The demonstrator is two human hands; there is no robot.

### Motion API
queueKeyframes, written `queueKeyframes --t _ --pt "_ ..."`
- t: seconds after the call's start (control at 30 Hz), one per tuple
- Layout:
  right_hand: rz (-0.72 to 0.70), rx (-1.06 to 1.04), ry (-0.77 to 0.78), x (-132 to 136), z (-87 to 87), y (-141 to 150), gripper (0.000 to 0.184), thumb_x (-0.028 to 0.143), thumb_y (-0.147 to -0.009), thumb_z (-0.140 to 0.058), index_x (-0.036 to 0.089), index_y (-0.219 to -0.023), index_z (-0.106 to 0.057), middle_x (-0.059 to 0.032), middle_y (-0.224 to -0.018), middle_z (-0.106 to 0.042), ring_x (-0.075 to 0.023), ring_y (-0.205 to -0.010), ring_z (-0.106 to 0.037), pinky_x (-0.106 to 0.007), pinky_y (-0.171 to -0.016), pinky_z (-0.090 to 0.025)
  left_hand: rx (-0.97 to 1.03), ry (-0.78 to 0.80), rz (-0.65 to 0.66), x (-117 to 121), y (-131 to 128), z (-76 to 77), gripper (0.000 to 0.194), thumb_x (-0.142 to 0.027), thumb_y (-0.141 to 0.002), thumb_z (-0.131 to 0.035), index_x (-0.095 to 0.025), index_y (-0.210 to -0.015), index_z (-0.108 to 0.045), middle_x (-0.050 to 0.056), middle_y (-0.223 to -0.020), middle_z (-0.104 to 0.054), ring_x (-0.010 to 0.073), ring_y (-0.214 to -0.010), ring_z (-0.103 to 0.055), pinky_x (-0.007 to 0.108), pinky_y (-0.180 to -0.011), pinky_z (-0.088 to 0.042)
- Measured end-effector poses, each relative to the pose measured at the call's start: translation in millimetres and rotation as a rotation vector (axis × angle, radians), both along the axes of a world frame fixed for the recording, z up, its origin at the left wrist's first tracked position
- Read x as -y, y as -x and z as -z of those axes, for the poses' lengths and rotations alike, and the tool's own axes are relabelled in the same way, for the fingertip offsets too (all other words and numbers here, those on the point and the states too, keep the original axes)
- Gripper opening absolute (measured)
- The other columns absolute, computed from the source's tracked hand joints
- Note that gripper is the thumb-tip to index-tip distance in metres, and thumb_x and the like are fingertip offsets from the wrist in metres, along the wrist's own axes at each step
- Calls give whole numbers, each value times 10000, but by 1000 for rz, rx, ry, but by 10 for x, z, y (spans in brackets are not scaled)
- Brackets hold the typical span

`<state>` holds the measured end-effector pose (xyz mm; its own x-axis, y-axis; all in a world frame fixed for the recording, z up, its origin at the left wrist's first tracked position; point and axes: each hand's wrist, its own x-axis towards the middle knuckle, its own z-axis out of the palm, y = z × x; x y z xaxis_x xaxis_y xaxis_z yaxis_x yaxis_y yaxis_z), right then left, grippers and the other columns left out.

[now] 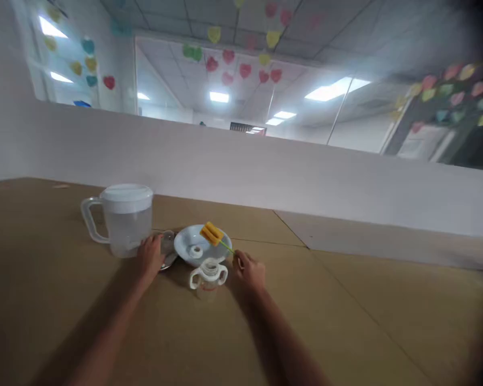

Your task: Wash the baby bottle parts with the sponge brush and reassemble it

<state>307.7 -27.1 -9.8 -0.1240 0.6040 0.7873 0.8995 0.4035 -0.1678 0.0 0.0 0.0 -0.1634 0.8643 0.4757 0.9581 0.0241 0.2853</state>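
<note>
Head view | left hand (151, 257) loosely open beside pitcher (124, 220) | right hand (250, 271) pinching brush (214, 236)

The right hand (250, 271) is gripping a thin green stick with a yellow sponge head (211, 233) over a white plate (185, 242). The left hand (151, 256) is resting beside a clear pitcher (124, 220). A two-handled baby bottle (208, 276) is standing between them.
</note>
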Motion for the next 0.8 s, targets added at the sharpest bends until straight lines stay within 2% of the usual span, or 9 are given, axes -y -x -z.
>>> queueKeyframes --t 0.07,0.13,0.23,0.33,0.43,0.57,0.67,0.73,0.8 --pt "23 -2 14 -17 -2 -9 273 248 -871 -438 186 -905 -702 -43 -758 -716 -92 -578 -597 -176 -529 -329 32 -78 89 -8 -132 -143 402 -112 -806 -483 -165 -1179 -621 105 -1116 -644 239 -1068 -542 337 -967 -358" --pt "34 0 18 -29 -2 -17 275 251 -872 -437 185 -897 -703 -43 -748 -714 -90 -562 -590 -177 -521 -322 30 -80 171 -24 -283 -264 340 -168 -837 -478 -209 -1119 -663 87 -1131 -640 233 -1075 -539 343 -974 -354" --pt "30 16 4 -32 -1 -20 282 251 -879 -430 184 -876 -704 -39 -717 -704 -87 -535 -574 -185 -510 -304 -40 65 285 -70 -532 -393 258 -291 -843 -525 -267 -1000 -728 80 -1172 -625 266 -1117 -512 386 -957 -361" --pt "31 28 -7 -23 -6 -14 287 244 -888 -424 182 -867 -703 -35 -683 -687 -85 -528 -564 -188 -507 -293 -148 262 291 -130 -730 -471 244 -378 -798 -586 -263 -930 -755 120 -1159 -629 327 -1152 -484 446 -945 -355" --pt "36 41 -11 -14 -14 -8 285 243 -891 -423 183 -878 -702 -29 -667 -674 -84 -527 -553 -189 -507 -285 -195 299 314 -183 -816 -492 233 -374 -773 -610 -240 -891 -759 144 -1170 -623 342 -1174 -468 464 -960 -340" --pt "31 65 -34 -19 -11 -4 280 240 -889 -425 191 -864 -700 -20 -639 -662 -85 -525 -549 -192 -510 -278 -177 306 326 -226 -803 -468 200 -331 -794 -586 -238 -845 -755 141 -1157 -630 348 -1178 -473 504 -965 -339" --pt "25 62 -36 -28 6 -1 262 232 -881 -437 197 -881 -697 -19 -659 -672 -84 -533 -557 -190 -513 -281 -155 306 329 -223 -748 -461 207 -310 -816 -569 -231 -909 -736 137 -1171 -617 334 -1172 -490 509 -964 -354" --pt "32 44 -37 -32 18 0 250 228 -879 -445 201 -884 -694 -15 -670 -676 -84 -532 -558 -191 -512 -281 -86 223 338 -197 -695 -445 238 -295 -857 -515 -205 -965 -706 139 -1199 -589 299 -1171 -500 471 -971 -372" --pt "42 18 -46 -32 23 -1 240 228 -883 -450 201 -879 -689 -13 -675 -676 -84 -528 -558 -192 -513 -284 65 53 390 -158 -634 -395 247 -275 -882 -462 -173 -963 -671 140 -1171 -585 251 -1141 -524 412 -972 -397"
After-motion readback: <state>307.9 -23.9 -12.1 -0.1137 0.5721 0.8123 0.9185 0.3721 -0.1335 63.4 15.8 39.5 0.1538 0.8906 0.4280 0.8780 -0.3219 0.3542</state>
